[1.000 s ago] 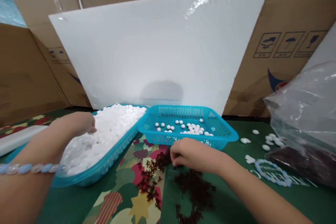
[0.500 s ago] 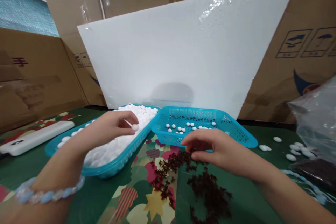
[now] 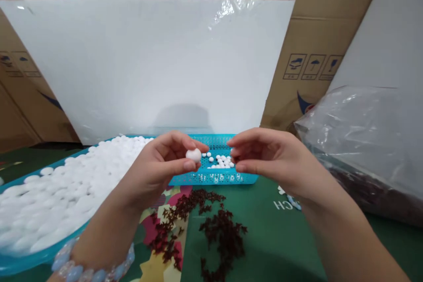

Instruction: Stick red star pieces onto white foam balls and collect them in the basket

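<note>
white bead (image 3: 193, 155): pinched between thumb and fingertips of the left hand (image 3: 161, 167), raised above the table, turned toward the other hand
right hand (image 3: 264, 158): fingertips closed together close by the bead; whether they hold a dark piece cannot be told
dark red pieces (image 3: 211, 224): loose on the mat just below both hands, in easy reach
full basket (image 3: 20, 260): heaped with white beads by the left arm
near basket (image 3: 214, 178): few beads, just behind the hands

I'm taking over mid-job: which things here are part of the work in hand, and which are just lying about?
In use:
left hand pinching a white bead
right hand, fingers pinched
dark red pieces
basket of white beads
small blue basket

Lying about:
plastic bag
white board
cardboard boxes
</note>
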### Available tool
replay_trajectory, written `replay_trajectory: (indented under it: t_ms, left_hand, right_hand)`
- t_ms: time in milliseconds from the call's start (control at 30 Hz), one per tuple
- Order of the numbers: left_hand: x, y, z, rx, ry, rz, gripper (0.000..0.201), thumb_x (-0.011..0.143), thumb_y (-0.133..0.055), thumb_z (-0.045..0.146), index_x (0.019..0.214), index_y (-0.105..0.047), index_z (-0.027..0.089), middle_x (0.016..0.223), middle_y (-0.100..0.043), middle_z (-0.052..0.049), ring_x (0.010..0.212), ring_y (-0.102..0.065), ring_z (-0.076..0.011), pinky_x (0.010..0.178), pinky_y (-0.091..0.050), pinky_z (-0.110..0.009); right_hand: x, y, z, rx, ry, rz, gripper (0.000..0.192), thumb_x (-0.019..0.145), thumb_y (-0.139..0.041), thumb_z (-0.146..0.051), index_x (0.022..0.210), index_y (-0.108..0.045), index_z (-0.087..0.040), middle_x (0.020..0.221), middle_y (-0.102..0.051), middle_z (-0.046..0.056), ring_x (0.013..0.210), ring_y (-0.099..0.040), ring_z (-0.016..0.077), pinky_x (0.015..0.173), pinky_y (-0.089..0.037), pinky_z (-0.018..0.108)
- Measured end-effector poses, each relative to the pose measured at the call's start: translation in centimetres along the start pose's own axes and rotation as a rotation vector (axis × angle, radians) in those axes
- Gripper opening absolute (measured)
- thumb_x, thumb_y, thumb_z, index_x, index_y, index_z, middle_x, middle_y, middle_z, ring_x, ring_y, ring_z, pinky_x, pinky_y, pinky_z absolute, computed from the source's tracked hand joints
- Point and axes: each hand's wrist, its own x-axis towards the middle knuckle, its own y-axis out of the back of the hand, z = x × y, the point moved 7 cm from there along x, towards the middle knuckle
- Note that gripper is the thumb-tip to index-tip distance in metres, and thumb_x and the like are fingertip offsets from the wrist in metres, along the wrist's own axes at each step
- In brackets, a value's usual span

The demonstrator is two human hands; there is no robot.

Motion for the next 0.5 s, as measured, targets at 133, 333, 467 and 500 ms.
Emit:
replay_trajectory:
  t_ms: [133,333,467,500]
  left_hand:
    - [0.4,-0.5,0.0,-0.070,-0.011,-0.023,0.016,0.054,-0.058,0.007,0.060,-0.053,0.020,0.068,-0.061,0.004,0.053,-0.053,-0.0051,0.047,-0.042,-0.011]
    - [0.2,0.0,-0.8,-0.049,-0.010,-0.029,0.023,0.057,-0.056,0.007,0.072,-0.049,0.023,0.077,-0.060,0.002,0.061,-0.056,-0.0100,0.051,-0.044,-0.015]
    - [0.0,0.3,-0.6,-0.033,-0.054,0.016,0.031,0.058,-0.054,0.008,0.080,-0.046,0.028,0.082,-0.054,0.003,0.060,-0.056,-0.0099,0.051,-0.046,-0.016]
    - [0.0,0.3,-0.5,-0.040,-0.070,0.033,0.033,0.058,-0.055,0.007,0.081,-0.046,0.028,0.079,-0.053,0.004,0.059,-0.055,-0.0091,0.051,-0.046,-0.016]
  right_hand:
    - [-0.5,-0.4,-1.4,-0.041,0.114,-0.025,0.022,0.059,-0.052,-0.004,0.067,-0.057,-0.024,0.059,-0.057,-0.006,0.056,-0.054,0.0044,0.049,-0.044,0.009]
    - [-0.6,-1.3,-2.0,-0.307,0.245,-0.002,0.025,0.064,-0.046,-0.003,0.078,-0.053,-0.022,0.067,-0.054,-0.002,0.059,-0.051,0.0065,0.051,-0.043,0.016]
    - [-0.6,-1.8,-1.9,-0.393,0.287,-0.017,0.024,0.066,-0.044,-0.004,0.082,-0.051,-0.021,0.068,-0.051,-0.002,0.061,-0.049,0.0068,0.053,-0.042,0.017]
    - [-0.6,-1.9,-1.9,-0.389,0.295,-0.017,0.023,0.067,-0.044,-0.005,0.082,-0.051,-0.021,0.068,-0.051,-0.002,0.062,-0.049,0.0072,0.053,-0.041,0.017]
